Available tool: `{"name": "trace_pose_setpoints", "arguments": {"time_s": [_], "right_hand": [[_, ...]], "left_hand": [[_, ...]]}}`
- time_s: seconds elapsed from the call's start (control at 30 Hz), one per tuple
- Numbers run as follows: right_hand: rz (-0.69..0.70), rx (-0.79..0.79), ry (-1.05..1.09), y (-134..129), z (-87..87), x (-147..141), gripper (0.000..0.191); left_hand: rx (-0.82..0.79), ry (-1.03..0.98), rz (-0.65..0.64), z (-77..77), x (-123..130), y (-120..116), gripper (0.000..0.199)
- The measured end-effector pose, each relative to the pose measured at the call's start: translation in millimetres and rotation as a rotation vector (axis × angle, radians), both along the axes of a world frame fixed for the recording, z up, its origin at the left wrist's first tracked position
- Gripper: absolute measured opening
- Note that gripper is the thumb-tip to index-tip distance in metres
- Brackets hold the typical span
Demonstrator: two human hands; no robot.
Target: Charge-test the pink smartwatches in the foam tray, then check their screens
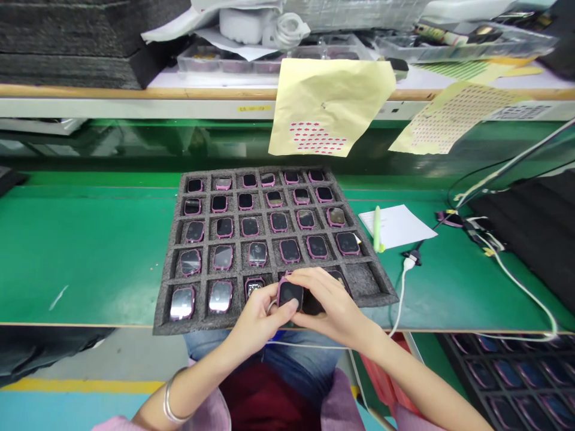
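Note:
A dark foam tray (206,326) divided into compartments lies on the green table, with a pink-framed watch in most of them. Over its front edge, my left hand (263,311) pinches a pink-framed watch (290,293) with a dark screen, thumb on the glass. My right hand (330,302) holds the same watch from the right, fingers at its upper edge. A white cable (309,345) runs below the hands. At the tray's front right, one compartment (365,280) holds no watch. A lit face shows on a watch (254,287) just left of my hands.
A green pen (377,227) rests on white paper (399,226) right of the tray. Cables (530,293) and black cloth (534,221) lie farther right. Yellow sheets (330,102) hang from the shelf. Another watch tray (507,377) sits low at the right.

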State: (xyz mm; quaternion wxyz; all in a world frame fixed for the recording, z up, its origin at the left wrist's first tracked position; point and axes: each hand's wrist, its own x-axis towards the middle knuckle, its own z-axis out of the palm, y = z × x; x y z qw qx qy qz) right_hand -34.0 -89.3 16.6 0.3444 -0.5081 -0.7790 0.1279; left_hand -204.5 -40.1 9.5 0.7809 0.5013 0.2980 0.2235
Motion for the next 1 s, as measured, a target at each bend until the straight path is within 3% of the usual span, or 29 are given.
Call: {"name": "trace_pose_setpoints", "arguments": {"time_s": [0.33, 0.77, 0.9, 1.0], "right_hand": [[0.032, -0.036, 0.072, 2, -0.2, 1, 0.043], [0.049, -0.075, 0.073, 3, 3.6, 1, 0.041], [0.026, -0.110, 0.152, -7, 23.7, 21, 0.037], [-0.171, -0.057, 0.114, -21, 35.4, 56, 0.041]], "left_hand": [[-0.107, 0.005, -0.017, -2.6, -3, 0, 0.040], [0.020, 0.026, -0.022, -1.0, -1, 0, 0.040], [0.064, 0.086, -0.157, 1.9, -2, -3, 0.036], [0.091, 0.121, -0.217, 2.1, -3, -5, 0.031]]}}
